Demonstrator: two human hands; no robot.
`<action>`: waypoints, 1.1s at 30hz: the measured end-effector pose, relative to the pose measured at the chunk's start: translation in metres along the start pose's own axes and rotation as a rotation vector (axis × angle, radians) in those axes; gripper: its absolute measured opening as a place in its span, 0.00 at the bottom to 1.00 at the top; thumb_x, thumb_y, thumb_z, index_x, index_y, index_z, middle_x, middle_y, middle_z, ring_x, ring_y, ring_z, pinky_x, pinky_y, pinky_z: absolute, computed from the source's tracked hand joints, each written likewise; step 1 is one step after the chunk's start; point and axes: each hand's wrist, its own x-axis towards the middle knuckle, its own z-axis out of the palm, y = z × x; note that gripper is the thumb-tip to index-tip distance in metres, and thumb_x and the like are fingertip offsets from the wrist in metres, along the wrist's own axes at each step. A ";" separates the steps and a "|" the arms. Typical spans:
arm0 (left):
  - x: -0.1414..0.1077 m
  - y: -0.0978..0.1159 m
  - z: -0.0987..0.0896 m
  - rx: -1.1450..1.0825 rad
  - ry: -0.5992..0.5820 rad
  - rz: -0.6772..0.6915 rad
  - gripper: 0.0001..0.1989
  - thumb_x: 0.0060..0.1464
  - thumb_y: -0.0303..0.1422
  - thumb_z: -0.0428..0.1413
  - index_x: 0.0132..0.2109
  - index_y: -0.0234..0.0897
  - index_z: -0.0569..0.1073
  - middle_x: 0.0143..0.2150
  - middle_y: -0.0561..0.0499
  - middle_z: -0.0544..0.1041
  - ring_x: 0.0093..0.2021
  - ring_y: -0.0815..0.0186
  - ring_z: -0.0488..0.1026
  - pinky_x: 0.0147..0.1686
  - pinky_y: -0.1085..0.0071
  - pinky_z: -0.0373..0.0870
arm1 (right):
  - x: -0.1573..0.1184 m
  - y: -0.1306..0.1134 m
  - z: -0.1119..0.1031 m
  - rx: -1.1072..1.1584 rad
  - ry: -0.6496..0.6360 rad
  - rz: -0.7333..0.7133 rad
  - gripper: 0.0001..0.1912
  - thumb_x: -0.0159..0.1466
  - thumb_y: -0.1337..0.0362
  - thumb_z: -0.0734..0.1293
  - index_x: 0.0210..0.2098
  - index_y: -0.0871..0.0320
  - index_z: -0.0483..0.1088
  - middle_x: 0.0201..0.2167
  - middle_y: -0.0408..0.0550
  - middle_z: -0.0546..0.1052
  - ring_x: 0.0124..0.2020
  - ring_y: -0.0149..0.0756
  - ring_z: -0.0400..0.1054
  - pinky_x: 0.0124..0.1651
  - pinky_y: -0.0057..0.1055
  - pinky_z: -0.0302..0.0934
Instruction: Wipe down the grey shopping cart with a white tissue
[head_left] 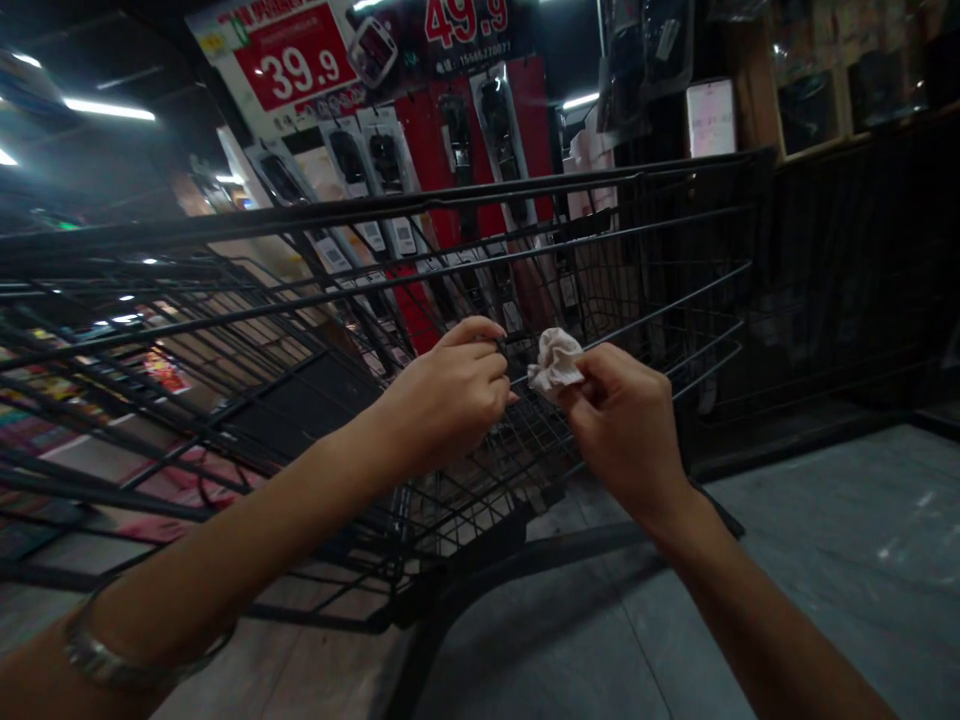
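A crumpled off-white tissue or cloth (pixel 556 362) is pinched between the thumb and fingers of my right hand (pixel 626 425). Just left of it, my left hand (pixel 457 385) has its fingers curled in at the side of a black wire shopping cart (pixel 300 325). The inside of that hand is turned away, so whether it grips a cart wire or some small thing is hidden. Both hands are close together in front of the cart's wire mesh, with a small gap between the left fingertips and the tissue.
Packaged goods (pixel 386 150) hang on a red-backed rack behind the cart, below price signs (pixel 296 60). A pink item (pixel 187 490) shows through the mesh at left. The cart's dark lower frame (pixel 525 555) runs above the grey tiled floor (pixel 840 560). Dark wooden shelving (pixel 817 130) stands at right.
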 end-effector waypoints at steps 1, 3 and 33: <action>0.000 0.000 -0.001 -0.003 0.001 -0.001 0.16 0.60 0.29 0.50 0.24 0.36 0.71 0.22 0.54 0.69 0.28 0.68 0.67 0.53 0.66 0.65 | -0.002 0.002 -0.001 -0.011 -0.010 0.004 0.13 0.56 0.75 0.64 0.20 0.56 0.59 0.20 0.38 0.63 0.22 0.27 0.56 0.27 0.26 0.47; 0.000 0.001 -0.001 -0.008 0.000 -0.007 0.16 0.60 0.29 0.50 0.24 0.36 0.71 0.22 0.55 0.69 0.28 0.68 0.68 0.53 0.66 0.65 | -0.006 0.008 -0.003 -0.048 -0.021 0.015 0.14 0.55 0.75 0.64 0.19 0.56 0.56 0.20 0.38 0.63 0.21 0.27 0.56 0.27 0.26 0.46; -0.001 0.035 0.014 0.104 0.149 -0.300 0.12 0.58 0.24 0.48 0.28 0.35 0.71 0.23 0.54 0.66 0.28 0.68 0.65 0.56 0.65 0.68 | -0.038 0.057 -0.029 -0.313 -0.176 0.247 0.06 0.60 0.68 0.61 0.29 0.58 0.69 0.32 0.47 0.71 0.26 0.32 0.63 0.31 0.31 0.54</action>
